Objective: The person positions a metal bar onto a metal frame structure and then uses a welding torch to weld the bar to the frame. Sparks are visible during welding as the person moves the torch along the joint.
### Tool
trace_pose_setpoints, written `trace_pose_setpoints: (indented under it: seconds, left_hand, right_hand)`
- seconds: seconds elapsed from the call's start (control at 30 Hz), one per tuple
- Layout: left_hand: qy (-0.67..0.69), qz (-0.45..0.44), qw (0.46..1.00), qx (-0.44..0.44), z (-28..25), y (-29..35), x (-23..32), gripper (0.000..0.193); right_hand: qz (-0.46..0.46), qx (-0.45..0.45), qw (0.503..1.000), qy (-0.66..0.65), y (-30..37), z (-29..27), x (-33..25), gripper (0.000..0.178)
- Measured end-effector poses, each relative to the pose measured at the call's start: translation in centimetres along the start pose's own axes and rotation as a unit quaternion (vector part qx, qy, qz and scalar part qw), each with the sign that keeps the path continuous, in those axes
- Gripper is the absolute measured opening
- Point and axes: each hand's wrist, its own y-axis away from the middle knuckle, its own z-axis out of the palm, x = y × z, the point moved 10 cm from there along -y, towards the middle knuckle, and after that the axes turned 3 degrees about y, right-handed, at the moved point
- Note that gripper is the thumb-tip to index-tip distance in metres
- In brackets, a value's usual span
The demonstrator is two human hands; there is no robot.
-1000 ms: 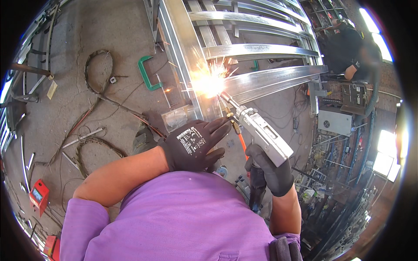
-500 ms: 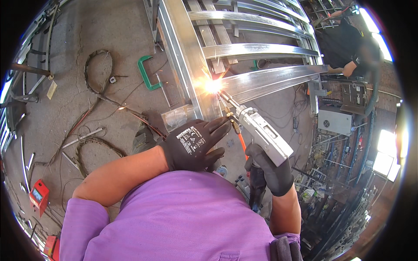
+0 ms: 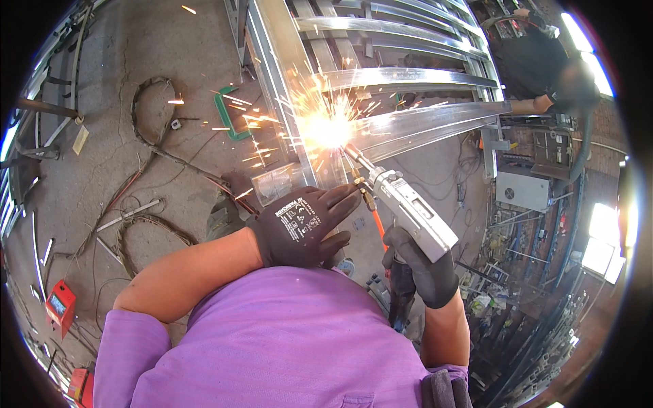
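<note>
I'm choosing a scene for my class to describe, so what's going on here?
Someone in a purple shirt holds a silver torch in the gloved right grip, its tip at a bright, sparking spot on a metal frame. The gloved left grip, fingers outstretched, is near the brass fitting; contact is unclear. Another person is at the frame's right side.

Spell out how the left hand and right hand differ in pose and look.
The left hand has its fingers extended, while the right hand curls around the silver handheld tool. White print shows on the left hand; none is visible on the right hand. Both wear dark gloves.
</note>
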Motion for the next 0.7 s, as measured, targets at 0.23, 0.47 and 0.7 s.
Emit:
trace_pose_setpoints:
  seconds: [0.23, 0.47, 0.7]
  left_hand:
    - [0.011, 0.009, 1.000, 0.012, -0.27, 0.06, 0.24, 0.066]
    - [-0.008, 0.012, 1.000, 0.008, -0.20, 0.07, 0.31, 0.064]
    - [-0.002, 0.037, 0.999, 0.033, -0.65, -0.05, 0.70, 0.071]
  right_hand:
    - [0.006, 0.004, 1.000, 0.004, 0.21, -0.06, 0.10, 0.024]
    - [0.024, -0.003, 1.000, 0.018, 0.16, 0.03, -0.32, 0.024]
    - [-0.001, -0.007, 1.000, -0.007, 0.26, 0.02, 0.08, 0.025]
